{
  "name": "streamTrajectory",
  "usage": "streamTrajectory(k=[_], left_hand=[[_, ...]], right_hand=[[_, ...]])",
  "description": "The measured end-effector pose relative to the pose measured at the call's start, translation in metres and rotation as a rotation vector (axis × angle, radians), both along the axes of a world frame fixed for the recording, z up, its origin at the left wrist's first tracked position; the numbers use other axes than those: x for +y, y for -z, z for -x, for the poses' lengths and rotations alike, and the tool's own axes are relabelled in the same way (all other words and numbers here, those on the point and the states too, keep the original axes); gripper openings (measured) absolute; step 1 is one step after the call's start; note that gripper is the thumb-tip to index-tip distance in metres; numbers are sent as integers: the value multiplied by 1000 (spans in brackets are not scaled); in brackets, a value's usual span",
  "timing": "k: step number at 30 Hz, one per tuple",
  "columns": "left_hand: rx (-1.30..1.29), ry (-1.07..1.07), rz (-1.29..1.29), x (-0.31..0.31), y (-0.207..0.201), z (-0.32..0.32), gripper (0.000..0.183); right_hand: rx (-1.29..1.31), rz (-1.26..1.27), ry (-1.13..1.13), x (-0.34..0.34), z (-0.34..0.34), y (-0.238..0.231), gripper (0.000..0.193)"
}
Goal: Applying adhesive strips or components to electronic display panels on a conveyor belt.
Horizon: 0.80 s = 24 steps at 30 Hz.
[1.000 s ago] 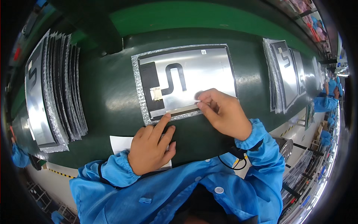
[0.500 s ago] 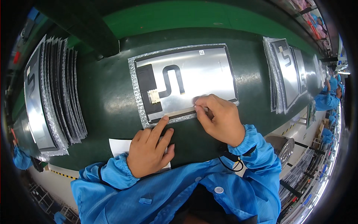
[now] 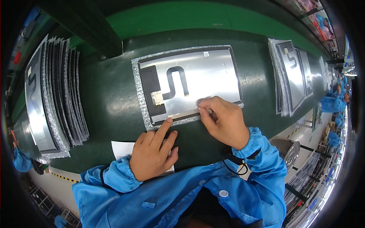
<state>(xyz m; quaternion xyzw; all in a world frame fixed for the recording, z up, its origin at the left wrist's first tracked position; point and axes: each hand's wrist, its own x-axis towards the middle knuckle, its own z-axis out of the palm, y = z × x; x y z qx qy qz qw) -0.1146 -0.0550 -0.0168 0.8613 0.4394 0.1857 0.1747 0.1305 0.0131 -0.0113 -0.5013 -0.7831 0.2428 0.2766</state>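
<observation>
A single flat, rectangular, silver metal panel with dark edging lies face up in front of you, on one crinkled, clear bubble-wrap sheet that shows as a border around it. Both rest on a smooth, dark green surface with a soft sheen. The panel carries one matte black rectangular patch at its left end, one black S-shaped flat band, one small square white label near its far edge, and one wrinkled cream tape piece overlapping the patch. One thin, pale, straight strip runs along the panel's near edge.

Your two hands come in from the panel's near side, in blue cuffs. Your left hand is palm down, its grip unclosed, the forefinger stretched to the strip's left end and the other fingers bent. Your right hand is curled, its grip closed, thumb and forefinger pinching the strip's right end.

Two stacks flank the panel: a tall, many-layered stack on its left, too tight to count, and a smaller stack on its right, showing two silver faces.
</observation>
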Motion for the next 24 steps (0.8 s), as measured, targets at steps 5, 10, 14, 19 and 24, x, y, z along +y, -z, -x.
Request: streamTrajectory(k=[5,10,14,19,24], left_hand=[[2,4,-1,1,0,-1,47],[8,2,1,0,-1,-1,47],[6,4,-7,1,-1,-1,47],[6,3,-5,0,-1,-1,47],[7,4,-12,1,-1,-1,47]], right_hand=[[2,-9,5,0,-1,2,17],[-2,-31,-2,0,-1,3,17],[-15,-49,-4,0,0,1,18],[-167,-89,36,-1,1,-4,22],[-178,-63,40,1,-1,-12,25]])
